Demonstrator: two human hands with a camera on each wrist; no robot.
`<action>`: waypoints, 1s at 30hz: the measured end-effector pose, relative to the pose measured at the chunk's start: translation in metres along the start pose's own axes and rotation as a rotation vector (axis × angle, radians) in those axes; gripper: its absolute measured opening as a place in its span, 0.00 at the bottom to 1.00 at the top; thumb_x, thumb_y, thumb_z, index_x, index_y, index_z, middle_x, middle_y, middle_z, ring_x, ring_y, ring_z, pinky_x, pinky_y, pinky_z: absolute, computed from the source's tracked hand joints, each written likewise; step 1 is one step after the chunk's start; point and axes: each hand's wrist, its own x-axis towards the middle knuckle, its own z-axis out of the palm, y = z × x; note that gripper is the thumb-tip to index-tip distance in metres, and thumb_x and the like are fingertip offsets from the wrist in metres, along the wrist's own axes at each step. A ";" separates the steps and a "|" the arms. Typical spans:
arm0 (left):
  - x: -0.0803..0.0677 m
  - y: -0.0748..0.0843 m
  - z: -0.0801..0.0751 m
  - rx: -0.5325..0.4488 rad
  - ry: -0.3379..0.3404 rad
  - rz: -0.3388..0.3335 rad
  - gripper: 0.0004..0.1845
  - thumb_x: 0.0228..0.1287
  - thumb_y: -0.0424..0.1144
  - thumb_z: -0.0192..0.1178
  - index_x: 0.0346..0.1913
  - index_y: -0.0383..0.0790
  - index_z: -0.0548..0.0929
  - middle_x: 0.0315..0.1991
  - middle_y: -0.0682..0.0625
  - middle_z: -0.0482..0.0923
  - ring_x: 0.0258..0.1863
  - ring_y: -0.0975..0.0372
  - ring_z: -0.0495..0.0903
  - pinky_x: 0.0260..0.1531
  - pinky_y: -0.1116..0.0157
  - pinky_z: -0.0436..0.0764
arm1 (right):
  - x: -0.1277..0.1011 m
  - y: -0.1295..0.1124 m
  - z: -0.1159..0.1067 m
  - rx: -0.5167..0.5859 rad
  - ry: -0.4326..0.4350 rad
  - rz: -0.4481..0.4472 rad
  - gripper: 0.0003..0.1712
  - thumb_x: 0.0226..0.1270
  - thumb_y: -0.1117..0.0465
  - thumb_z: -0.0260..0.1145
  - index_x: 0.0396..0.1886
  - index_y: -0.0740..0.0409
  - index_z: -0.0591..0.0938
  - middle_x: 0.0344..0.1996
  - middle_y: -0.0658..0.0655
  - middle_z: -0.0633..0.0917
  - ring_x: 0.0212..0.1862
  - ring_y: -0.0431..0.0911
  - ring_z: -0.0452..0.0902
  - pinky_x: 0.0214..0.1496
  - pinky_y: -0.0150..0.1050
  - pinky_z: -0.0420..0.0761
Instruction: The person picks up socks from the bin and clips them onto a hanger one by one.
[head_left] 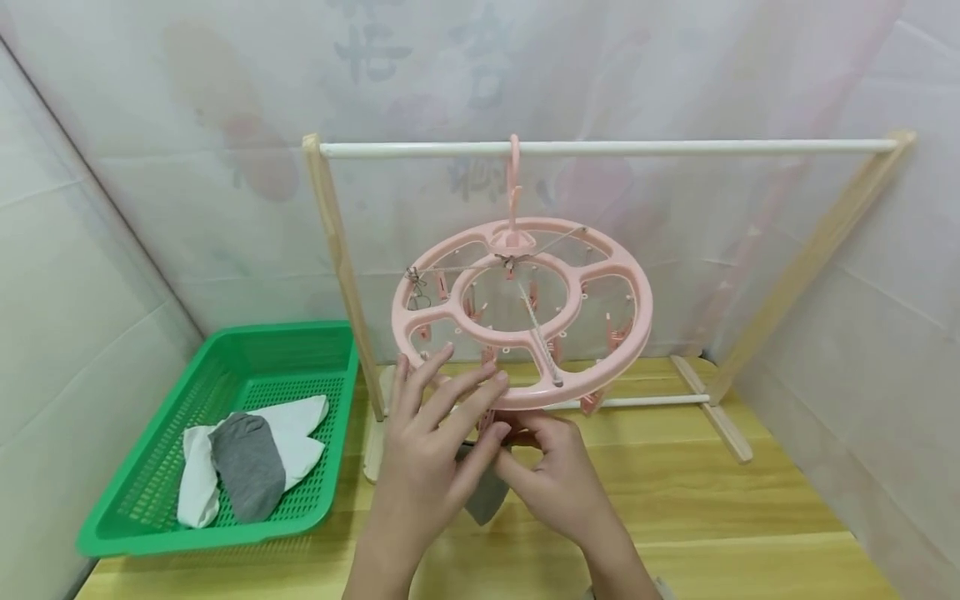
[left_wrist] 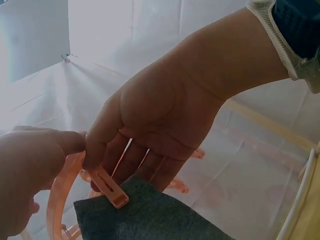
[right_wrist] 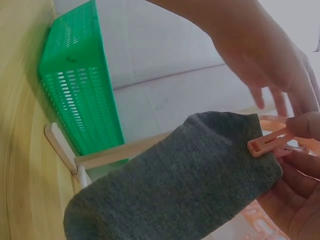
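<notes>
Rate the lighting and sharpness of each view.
Head view: evenly lit and sharp, with the pink hanger crisp. Left wrist view: the left hand is dark against the bright backdrop. Right wrist view: the grey sock is sharp and dim, and the table is smeared at the frame edge.

The head view looks forward and down over the wooden table (head_left: 720, 533) at the pink round hanger (head_left: 522, 310). The 2 wrist views sit very near, looking up from below at the grey sock (right_wrist: 170, 180) and pink clip (left_wrist: 109, 187), which both share.
</notes>
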 end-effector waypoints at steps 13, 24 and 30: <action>-0.004 -0.010 0.003 0.021 -0.052 -0.060 0.15 0.63 0.44 0.69 0.52 0.52 0.86 0.51 0.56 0.82 0.64 0.51 0.71 0.69 0.32 0.49 | -0.005 -0.013 -0.022 -0.213 -0.081 -0.045 0.23 0.65 0.61 0.72 0.60 0.49 0.82 0.52 0.46 0.86 0.48 0.41 0.84 0.46 0.40 0.86; -0.007 -0.021 -0.001 -0.003 -0.054 -0.068 0.08 0.66 0.43 0.66 0.46 0.51 0.87 0.47 0.56 0.83 0.64 0.51 0.72 0.70 0.32 0.50 | 0.001 -0.017 -0.052 -0.247 0.414 -0.490 0.08 0.66 0.65 0.70 0.38 0.67 0.88 0.35 0.61 0.88 0.41 0.45 0.83 0.50 0.28 0.79; -0.009 -0.030 -0.006 -0.045 -0.067 -0.042 0.10 0.64 0.37 0.66 0.47 0.49 0.87 0.47 0.54 0.83 0.63 0.50 0.72 0.70 0.33 0.51 | 0.010 -0.002 -0.056 -0.464 0.484 -0.500 0.26 0.73 0.48 0.63 0.47 0.69 0.86 0.52 0.69 0.84 0.62 0.64 0.74 0.71 0.46 0.70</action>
